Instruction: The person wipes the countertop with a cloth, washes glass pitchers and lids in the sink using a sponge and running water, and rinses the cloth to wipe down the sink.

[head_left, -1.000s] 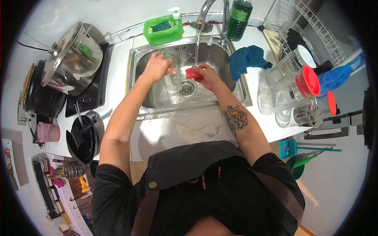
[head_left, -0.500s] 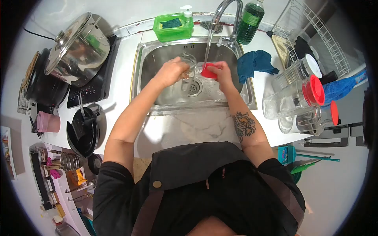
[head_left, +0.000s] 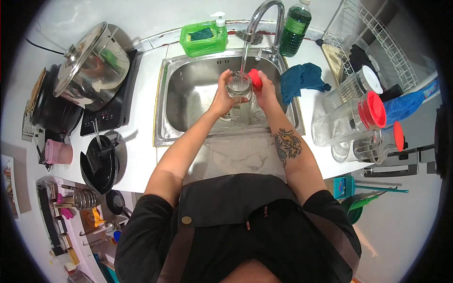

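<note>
My left hand is wrapped round the side of a clear glass pitcher over the sink, its round mouth facing up. Water from the faucet runs into the mouth. Beside the pitcher's right side, my right hand grips a red lid between its fingers and thumb. The steel sink lies below both hands; the pitcher partly covers its drain.
A green caddy with a sponge and a green liquid bottle stand behind the sink. A blue cloth and several lidded pitchers are on the right. Left are a large pot on an induction cooker and a black pan.
The pitcher has moved right under the stream and now stands mouth up. My left hand moved right with it. The red lid has left the water, moving slightly right and up.
</note>
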`<move>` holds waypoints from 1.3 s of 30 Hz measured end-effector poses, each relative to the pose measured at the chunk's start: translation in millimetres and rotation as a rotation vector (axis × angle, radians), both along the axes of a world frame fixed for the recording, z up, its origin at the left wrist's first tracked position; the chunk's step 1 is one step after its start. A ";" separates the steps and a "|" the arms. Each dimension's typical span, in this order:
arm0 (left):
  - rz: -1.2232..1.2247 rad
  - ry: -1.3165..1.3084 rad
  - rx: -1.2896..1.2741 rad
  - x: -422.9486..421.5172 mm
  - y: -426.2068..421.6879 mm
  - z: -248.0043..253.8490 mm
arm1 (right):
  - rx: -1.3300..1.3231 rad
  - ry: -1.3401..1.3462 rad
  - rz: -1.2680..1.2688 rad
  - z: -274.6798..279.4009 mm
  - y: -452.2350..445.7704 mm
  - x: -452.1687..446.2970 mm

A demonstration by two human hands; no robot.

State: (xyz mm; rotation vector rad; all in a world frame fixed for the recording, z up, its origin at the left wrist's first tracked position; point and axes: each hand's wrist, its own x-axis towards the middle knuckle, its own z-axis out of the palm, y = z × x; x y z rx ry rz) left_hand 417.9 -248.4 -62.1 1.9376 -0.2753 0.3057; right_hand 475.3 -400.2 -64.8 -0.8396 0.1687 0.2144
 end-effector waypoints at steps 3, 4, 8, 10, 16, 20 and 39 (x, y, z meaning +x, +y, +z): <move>-0.041 0.049 -0.094 5.9 -6.4 -0.2 | -0.064 -0.028 -0.005 0.3 6.2 -0.9; -0.041 0.048 -0.097 3.4 -6.9 3.1 | -0.066 -0.048 -0.054 -0.3 8.4 -2.3; 0.197 0.227 0.317 -9.1 2.6 14.1 | -0.123 0.031 -0.097 -12.5 8.6 -1.5; 0.172 0.380 0.286 -20.2 8.1 15.7 | -0.126 0.034 -0.103 -22.4 9.6 3.6; 0.071 0.674 -0.338 -52.4 1.4 13.6 | -0.158 0.036 -0.065 -22.2 3.7 4.7; 0.105 0.649 -0.340 -53.4 -4.9 34.8 | -0.181 0.051 -0.070 -20.5 3.5 3.8; -0.325 0.001 0.935 65.7 -19.0 73.1 | -0.037 -0.076 -0.157 -21.6 -5.7 8.6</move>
